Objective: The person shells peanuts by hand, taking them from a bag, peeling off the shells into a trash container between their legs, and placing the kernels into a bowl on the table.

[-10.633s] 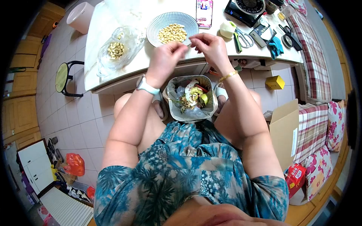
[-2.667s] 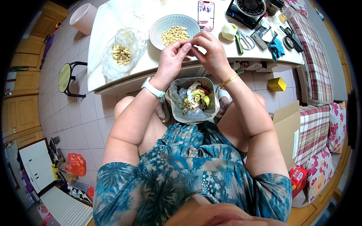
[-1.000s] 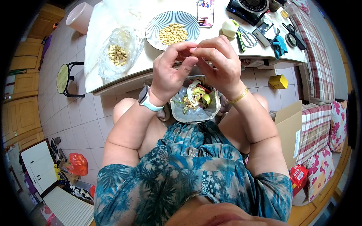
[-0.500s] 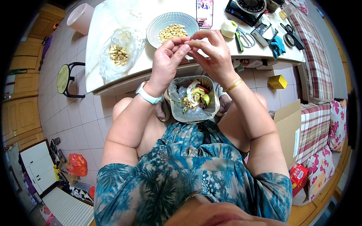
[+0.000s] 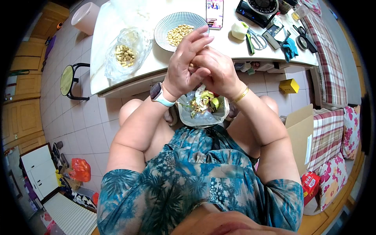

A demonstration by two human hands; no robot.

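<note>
Bare tabletop (image 5: 155,62) leaves the striped plate (image 5: 161,31) reachable from near left; the phone (image 5: 214,15) crowds its right.

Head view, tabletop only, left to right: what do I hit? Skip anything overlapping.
Clear plastic bag holding nuts → striped bowl holding pale kernels → phone → pale roundish item → green tool → teal cloth.
</note>
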